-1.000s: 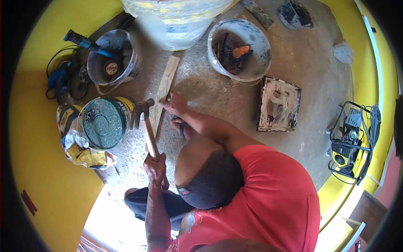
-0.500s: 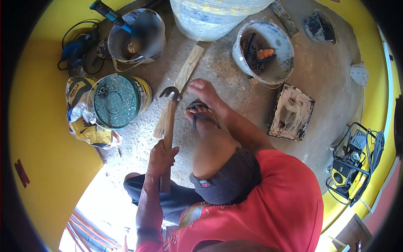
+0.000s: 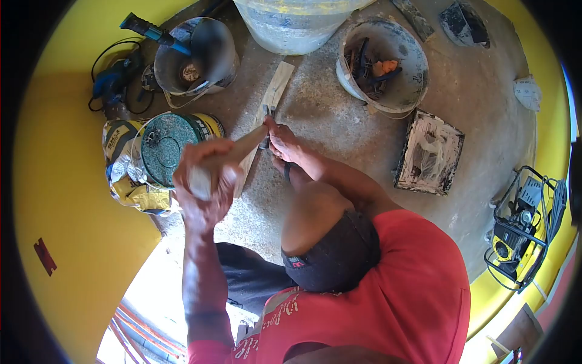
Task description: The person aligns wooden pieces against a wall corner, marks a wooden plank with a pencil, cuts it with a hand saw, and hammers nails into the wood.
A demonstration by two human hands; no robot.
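My left hand (image 3: 209, 209) is wrapped round the wooden handle of a claw hammer (image 3: 247, 144), whose butt end points up at the camera. The hammer head is low, over the narrow wooden plank (image 3: 277, 84) on the floor. Beside the head, my right hand (image 3: 284, 141) is closed at the plank's right edge; what its fingers hold, if anything, is hidden. My sandalled foot is largely covered by that hand, in front of my bent knee (image 3: 315, 212).
Left of the plank stand a green-lidded bucket (image 3: 170, 145), bags (image 3: 124, 164) and a bucket with a tool (image 3: 212, 60). Beyond it is a large tub (image 3: 291, 30). On the right are a debris bucket (image 3: 409, 67), a smeared tray (image 3: 430, 151) and a framed machine (image 3: 515, 233).
The hammer has tipped forward, its head lowering to the plank and its butt rising towards the camera with my left hand. My right hand has moved down and left, beside the head.
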